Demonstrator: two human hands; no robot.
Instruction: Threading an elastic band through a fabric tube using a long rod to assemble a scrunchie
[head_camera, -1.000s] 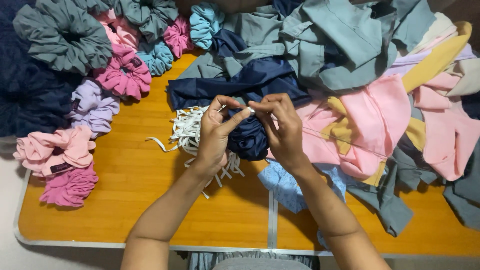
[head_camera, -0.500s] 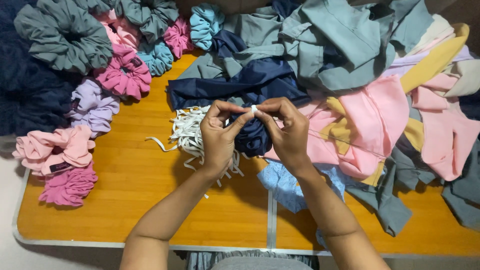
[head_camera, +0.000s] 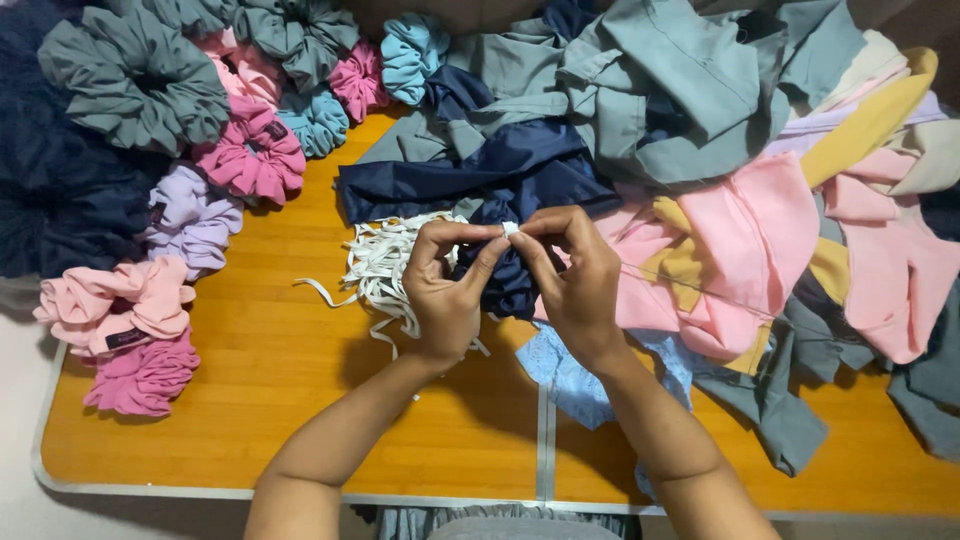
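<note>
White elastic end (head_camera: 511, 228): small bit, pinched between fingertips of both hands, above centre of tabletop (head_camera: 280, 400). Navy fabric piece (head_camera: 515, 275) bunched right under the elastic, gathered between the two palms, touching both.

Left hand (head_camera: 447, 285): grip closed, thumb + forefinger tips pressed on elastic end; other fingers curled against navy piece. Right hand (head_camera: 572, 272): grip closed same way, thumb + forefinger meeting left's at the elastic; palm over navy piece.

Outward from navy piece:
- Loose white elastic strips (head_camera: 385, 265) in a tangle just left, partly under left hand.
- Larger navy cloth (head_camera: 470, 170) spread just behind, touching.
- Pale blue cloth (head_camera: 570, 370) just in front, under right wrist.
- Pink cloth (head_camera: 740, 240) to right, w/ mustard and grey-green pieces heaped around and behind.
- Finished scrunchies well to left: magenta (head_camera: 250, 155), lilac (head_camera: 190, 220), light pink (head_camera: 115, 305), grey-green (head_camera: 130, 80); light blue (head_camera: 410, 50) behind-left.

Thin thread runs right from right hand across pink cloth; its far end unclear.
</note>
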